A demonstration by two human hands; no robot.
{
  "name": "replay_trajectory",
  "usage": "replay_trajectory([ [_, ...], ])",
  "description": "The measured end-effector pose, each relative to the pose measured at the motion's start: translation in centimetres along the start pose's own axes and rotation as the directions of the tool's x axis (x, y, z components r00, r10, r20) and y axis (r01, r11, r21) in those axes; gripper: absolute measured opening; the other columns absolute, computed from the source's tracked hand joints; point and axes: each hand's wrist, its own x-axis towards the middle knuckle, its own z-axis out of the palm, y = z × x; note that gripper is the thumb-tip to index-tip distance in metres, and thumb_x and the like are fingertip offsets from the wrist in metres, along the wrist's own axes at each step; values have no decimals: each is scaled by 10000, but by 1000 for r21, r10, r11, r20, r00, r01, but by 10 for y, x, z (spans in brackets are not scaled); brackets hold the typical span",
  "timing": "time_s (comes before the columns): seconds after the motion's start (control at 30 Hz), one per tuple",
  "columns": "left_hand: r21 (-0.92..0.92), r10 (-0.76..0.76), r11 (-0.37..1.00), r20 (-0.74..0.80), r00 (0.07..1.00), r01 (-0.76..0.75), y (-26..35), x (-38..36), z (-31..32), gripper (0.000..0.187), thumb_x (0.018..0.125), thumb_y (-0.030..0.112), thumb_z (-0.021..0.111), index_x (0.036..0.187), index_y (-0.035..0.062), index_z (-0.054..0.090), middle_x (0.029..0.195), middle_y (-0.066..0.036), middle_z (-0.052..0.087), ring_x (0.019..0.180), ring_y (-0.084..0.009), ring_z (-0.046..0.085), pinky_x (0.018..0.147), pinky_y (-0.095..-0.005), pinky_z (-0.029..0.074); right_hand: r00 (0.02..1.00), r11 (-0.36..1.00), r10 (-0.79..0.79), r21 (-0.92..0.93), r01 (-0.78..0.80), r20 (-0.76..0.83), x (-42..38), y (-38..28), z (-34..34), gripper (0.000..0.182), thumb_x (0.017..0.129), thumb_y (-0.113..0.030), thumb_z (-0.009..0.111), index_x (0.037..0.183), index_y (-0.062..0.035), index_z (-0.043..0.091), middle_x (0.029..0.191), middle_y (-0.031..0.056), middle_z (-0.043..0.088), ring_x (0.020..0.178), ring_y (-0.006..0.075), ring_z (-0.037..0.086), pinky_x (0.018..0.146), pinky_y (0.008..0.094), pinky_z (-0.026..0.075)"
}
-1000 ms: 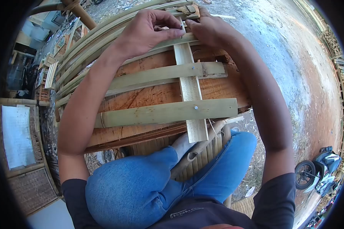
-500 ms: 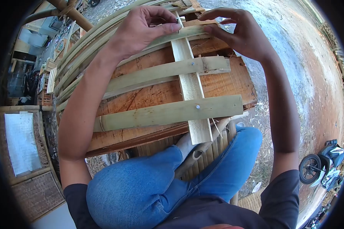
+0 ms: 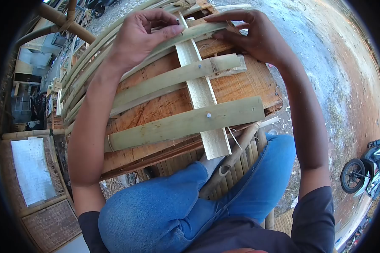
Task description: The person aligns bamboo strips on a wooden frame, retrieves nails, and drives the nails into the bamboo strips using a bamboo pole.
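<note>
My left hand (image 3: 145,36) pinches a small dark nail (image 3: 178,22) upright against the far bamboo slat (image 3: 194,32), where it crosses the pale cross strip (image 3: 200,90). At that slat's right end, my right hand (image 3: 249,33) has its thumb below and fingers above, gripping the end. Nearer to me, a middle slat (image 3: 164,82) and a wide front slat (image 3: 164,128) lie across the same strip, each with a nail head showing at the crossing. All of them rest on a brown wooden board (image 3: 257,84).
More bamboo slats (image 3: 86,71) extend to the far left. Bamboo poles (image 3: 67,23) stand at the upper left. A motorbike (image 3: 365,170) is parked at the right on bare ground. My bent legs in jeans (image 3: 156,206) are close beneath the board's near edge.
My right hand has closed on the far slat's end. The whole view has shifted and tilted slightly, with the slats now further left. My left hand still pinches the nail.
</note>
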Motion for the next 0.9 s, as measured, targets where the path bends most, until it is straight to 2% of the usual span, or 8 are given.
replay_trajectory([
  [0.03,0,7,1000,0,1000,-7,-1,0,0,148,893,69,744,1027,14,713,972,-23,705,923,-82,645,878,-244,523,999,995,-35,-94,32,-27,1,4,1,316,920,-199,724,1231,-141,713,985,60,747,859,115,692,756,314,598],
  [0.1,-5,13,1000,-1,1000,-13,-1,0,1,148,889,61,747,1023,8,714,968,-26,705,920,-83,643,871,-247,524,996,999,-17,-45,12,-93,3,6,4,282,823,-221,806,1102,-193,775,1029,97,749,864,193,708,836,360,579],
  [0.2,1,6,1000,-1,1000,-6,2,0,1,145,883,52,749,1015,2,715,962,-29,705,912,-83,639,866,-249,523,996,994,-71,-85,67,-46,1,6,2,317,913,-189,729,1226,-143,715,1043,45,747,872,100,681,827,335,572],
  [0.4,21,24,999,-16,1000,-24,2,-2,2,123,883,44,745,996,4,717,947,-26,703,897,-80,636,860,-248,523,1000,998,-12,-58,10,-27,1,4,1,310,912,-175,725,1221,-152,718,1098,49,743,930,84,665,945,366,510],
  [0.6,30,19,999,-31,999,-18,3,-2,3,113,882,43,745,984,3,718,939,-24,701,894,-79,633,854,-249,523,999,999,48,-14,-49,-15,1,3,1,319,908,-175,730,1226,-161,717,1111,50,741,935,99,671,944,366,511],
  [0.7,47,16,999,-38,999,-14,3,-2,4,115,881,45,746,985,5,719,941,-21,699,896,-79,631,853,-248,523,993,997,-66,-35,63,-94,2,9,4,298,861,-210,778,1155,-168,751,999,105,752,820,166,711,816,373,587],
  [0.9,51,17,999,-46,999,-15,3,-3,5,106,885,33,738,985,3,716,953,-20,692,902,-79,629,851,-247,523,994,999,-40,-28,37,-98,1,9,6,300,867,-203,773,1163,-158,746,964,98,753,794,149,705,749,342,595],
])
